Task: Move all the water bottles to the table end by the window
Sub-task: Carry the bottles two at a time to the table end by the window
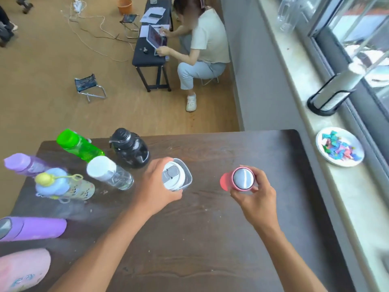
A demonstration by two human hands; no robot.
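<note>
My left hand [156, 183] grips a white bottle with a grey flip lid [175, 177] near the middle of the dark wooden table [210, 239]. My right hand [255, 196] holds a pink bottle with a silver cap [242, 179] further right, toward the window side. At the table's left end stand a green bottle [79, 145], a black jug [130, 148], a clear bottle with a white cap [108, 172], a purple-capped bottle [23, 164], a pale blue children's bottle [61, 185], a purple flask [33, 228] and a pink bottle [23, 268].
The window sill [305, 81] runs along the right, bearing a white plate of coloured paper bits [340, 149], a black holder with a white roll [332, 93] and a clear bottle [287, 13]. Beyond the table a person [202, 45] sits at a black bench [150, 47].
</note>
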